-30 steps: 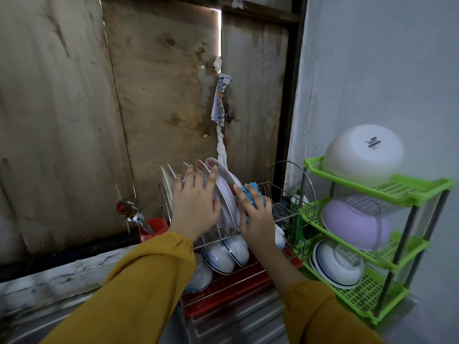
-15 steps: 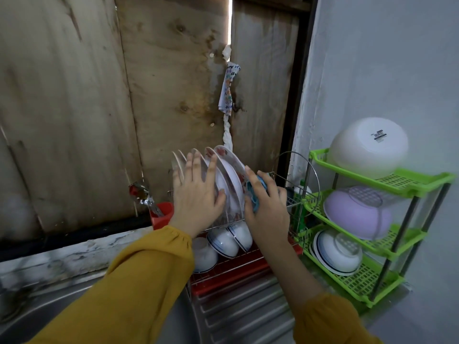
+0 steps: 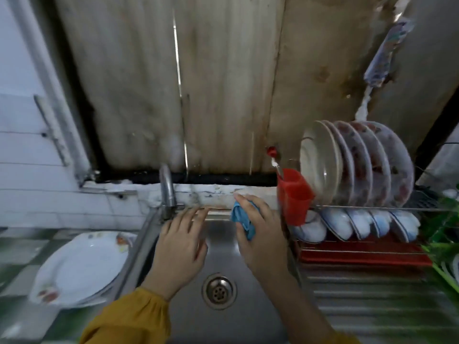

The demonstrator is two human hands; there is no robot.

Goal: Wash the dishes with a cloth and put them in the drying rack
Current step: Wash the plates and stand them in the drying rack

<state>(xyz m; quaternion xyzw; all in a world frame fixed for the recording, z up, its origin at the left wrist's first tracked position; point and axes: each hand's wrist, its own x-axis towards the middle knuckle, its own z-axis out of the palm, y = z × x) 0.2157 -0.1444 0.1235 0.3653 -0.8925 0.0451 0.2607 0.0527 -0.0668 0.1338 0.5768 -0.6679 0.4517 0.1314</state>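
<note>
**Two hands quit drying rack (image 3: 360, 207) for sink (image 3: 248, 319)**

Left hand (image 3: 181, 247) hangs spread and empty over it; right hand (image 3: 258, 239) grips the blue cloth (image 3: 242, 217). Racked plates (image 3: 355, 165) stand upright; stacked plates (image 3: 79, 264) on the desk (image 3: 24, 247) likely come next.

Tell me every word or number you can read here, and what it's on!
None can be read.
The printed strip hanging at top right is too blurred to read.
The racked plates and the stacked plates show only coloured patterns.
</note>
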